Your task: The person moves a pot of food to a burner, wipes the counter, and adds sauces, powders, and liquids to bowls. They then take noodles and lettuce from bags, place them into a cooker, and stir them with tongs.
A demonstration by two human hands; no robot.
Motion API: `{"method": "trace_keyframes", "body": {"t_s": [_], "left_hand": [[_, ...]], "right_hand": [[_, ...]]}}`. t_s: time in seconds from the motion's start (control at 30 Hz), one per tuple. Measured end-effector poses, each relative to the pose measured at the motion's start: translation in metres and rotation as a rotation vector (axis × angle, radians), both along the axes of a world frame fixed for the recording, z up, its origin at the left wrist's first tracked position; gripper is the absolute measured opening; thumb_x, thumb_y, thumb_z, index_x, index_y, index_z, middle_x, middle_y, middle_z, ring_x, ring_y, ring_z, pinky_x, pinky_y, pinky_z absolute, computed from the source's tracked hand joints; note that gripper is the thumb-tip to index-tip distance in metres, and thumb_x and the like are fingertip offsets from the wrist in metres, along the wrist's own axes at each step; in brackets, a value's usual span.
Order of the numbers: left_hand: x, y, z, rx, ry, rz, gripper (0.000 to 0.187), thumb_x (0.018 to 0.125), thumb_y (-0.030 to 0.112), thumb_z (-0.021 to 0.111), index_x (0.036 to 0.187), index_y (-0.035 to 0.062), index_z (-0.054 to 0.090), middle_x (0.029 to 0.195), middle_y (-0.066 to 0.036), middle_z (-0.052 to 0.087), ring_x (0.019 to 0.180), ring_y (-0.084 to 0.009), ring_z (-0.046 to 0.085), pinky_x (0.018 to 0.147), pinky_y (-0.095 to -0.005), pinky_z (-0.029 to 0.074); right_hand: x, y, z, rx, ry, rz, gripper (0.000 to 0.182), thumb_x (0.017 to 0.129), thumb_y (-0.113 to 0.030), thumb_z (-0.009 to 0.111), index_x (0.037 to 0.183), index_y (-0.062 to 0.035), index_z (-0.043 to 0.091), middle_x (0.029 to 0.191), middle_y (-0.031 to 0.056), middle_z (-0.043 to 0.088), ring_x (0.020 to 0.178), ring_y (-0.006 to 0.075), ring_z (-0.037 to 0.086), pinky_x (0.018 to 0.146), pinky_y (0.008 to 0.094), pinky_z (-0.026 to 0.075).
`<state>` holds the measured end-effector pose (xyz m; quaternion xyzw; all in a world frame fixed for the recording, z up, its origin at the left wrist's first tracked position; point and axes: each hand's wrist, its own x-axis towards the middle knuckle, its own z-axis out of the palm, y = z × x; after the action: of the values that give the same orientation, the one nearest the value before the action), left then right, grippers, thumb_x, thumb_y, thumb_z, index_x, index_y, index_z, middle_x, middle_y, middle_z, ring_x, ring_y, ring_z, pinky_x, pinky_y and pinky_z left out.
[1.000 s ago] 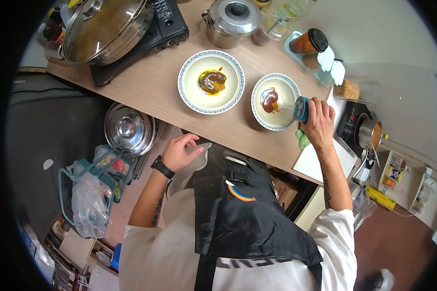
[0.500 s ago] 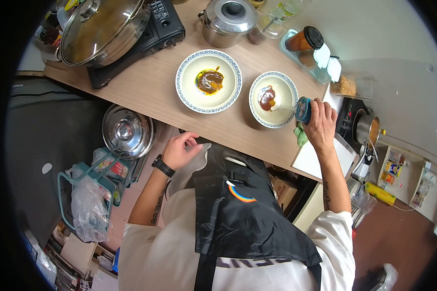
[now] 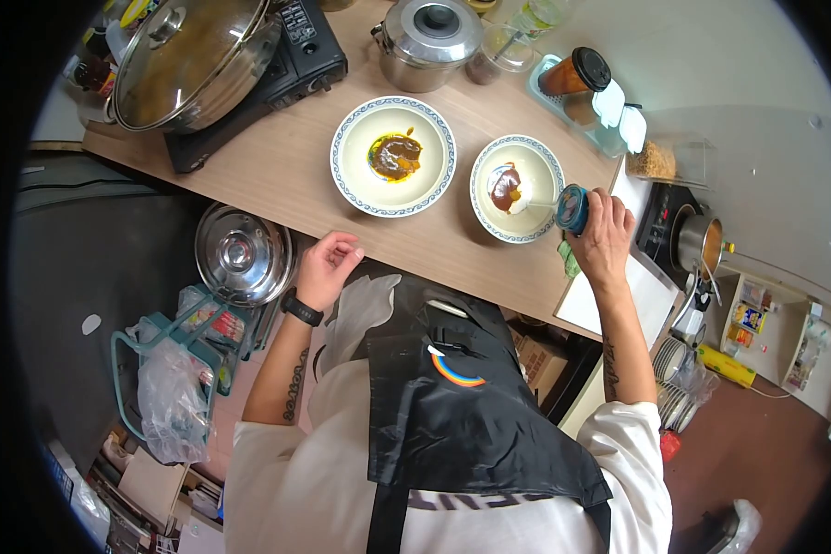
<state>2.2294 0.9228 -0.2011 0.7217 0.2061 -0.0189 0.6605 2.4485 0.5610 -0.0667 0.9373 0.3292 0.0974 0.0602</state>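
My right hand (image 3: 606, 235) is wrapped round a small blue container (image 3: 572, 209), tilted at the right rim of the smaller blue-edged bowl (image 3: 533, 226). A thin whitish streak runs from the container into that bowl, where brown sauce (image 3: 505, 189) lies in a patch. To its left stands a larger bowl (image 3: 360, 181) with the same patterned rim, and brown sauce with yellow oil (image 3: 397, 157) pools in its middle. My left hand (image 3: 328, 268), a black watch on its wrist, hovers by the table's front edge with nothing in it, fingers loosely bent and apart from the thumb.
A large glass-lidded pan (image 3: 189, 65) sits on a black portable stove (image 3: 295, 69) at the back left. Behind the bowls stands a lidded metal pot (image 3: 429, 46). A green cloth (image 3: 569, 258) lies near my right hand. Farther right, a saucepan (image 3: 699, 245) rests on a cooker.
My left hand has risen slightly and moved left, away from the apron, toward the table edge. My right hand still tilts the blue container at the smaller bowl.
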Motion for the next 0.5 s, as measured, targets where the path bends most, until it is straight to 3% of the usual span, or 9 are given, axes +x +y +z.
{"method": "trace_keyframes", "body": {"t_s": [0.07,0.17,0.23,0.27,0.37,0.43,0.5], "left_hand": [[0.001,0.003,-0.006,-0.051,0.000,0.036,0.025,0.089,0.014,0.072,0.108,-0.0002,0.064,0.079,0.000,0.065,0.065,-0.0048,0.056,0.061,-0.0203,0.046],[0.009,0.009,-0.012,-0.068,-0.003,0.127,0.032,0.091,0.013,0.069,0.118,-0.0007,0.058,0.090,-0.004,0.067,0.078,-0.0084,0.060,0.072,-0.0225,0.049],[0.020,0.011,-0.014,-0.121,-0.106,0.277,0.045,0.093,0.015,0.066,0.131,-0.0001,0.048,0.111,-0.010,0.064,0.098,-0.0138,0.060,0.086,-0.0270,0.048],[0.025,0.012,-0.014,-0.119,-0.106,0.281,0.045,0.093,0.015,0.066,0.131,-0.0001,0.048,0.111,-0.010,0.064,0.098,-0.0138,0.060,0.086,-0.0270,0.048],[0.042,0.016,-0.010,-0.271,-0.123,0.365,0.059,0.097,0.023,0.062,0.144,0.0005,0.035,0.139,-0.019,0.047,0.115,-0.0189,0.055,0.093,-0.0321,0.047],[0.055,0.016,-0.001,-0.295,-0.113,0.375,0.062,0.097,0.024,0.061,0.146,0.0001,0.031,0.142,-0.020,0.044,0.120,-0.0209,0.052,0.097,-0.0336,0.045],[0.066,0.012,0.001,-0.323,-0.105,0.384,0.066,0.098,0.024,0.061,0.149,-0.0003,0.027,0.145,-0.022,0.041,0.125,-0.0229,0.050,0.101,-0.0352,0.043]], "right_hand": [[-0.002,0.000,-0.002,0.012,0.016,-0.031,0.074,0.061,-0.014,0.083,0.124,-0.0064,0.046,0.121,0.0107,0.055,0.114,0.0316,0.051,0.097,0.0453,0.036],[-0.009,0.001,-0.009,0.102,0.055,-0.132,0.070,0.064,-0.016,0.082,0.124,-0.0055,0.047,0.119,0.0121,0.056,0.112,0.0321,0.051,0.096,0.0449,0.036],[-0.012,0.000,-0.016,0.181,0.076,-0.197,0.071,0.064,-0.017,0.083,0.124,-0.0046,0.047,0.118,0.0130,0.056,0.111,0.0327,0.052,0.096,0.0450,0.036],[-0.014,-0.001,-0.019,0.254,0.087,-0.241,0.073,0.064,-0.018,0.084,0.124,-0.0036,0.046,0.116,0.0145,0.056,0.110,0.0337,0.051,0.096,0.0458,0.036],[-0.022,0.000,-0.022,0.412,0.131,-0.365,0.077,0.065,-0.019,0.086,0.126,-0.0021,0.043,0.115,0.0162,0.056,0.109,0.0327,0.052,0.098,0.0453,0.038],[-0.025,0.002,-0.021,0.497,0.158,-0.446,0.079,0.066,-0.019,0.087,0.128,-0.0016,0.041,0.116,0.0164,0.056,0.110,0.0307,0.054,0.099,0.0440,0.040],[-0.027,0.004,-0.018,0.989,0.463,-0.511,0.085,0.066,-0.018,0.089,0.130,-0.0016,0.035,0.119,0.0152,0.054,0.111,0.0256,0.055,0.099,0.0387,0.044]]}}
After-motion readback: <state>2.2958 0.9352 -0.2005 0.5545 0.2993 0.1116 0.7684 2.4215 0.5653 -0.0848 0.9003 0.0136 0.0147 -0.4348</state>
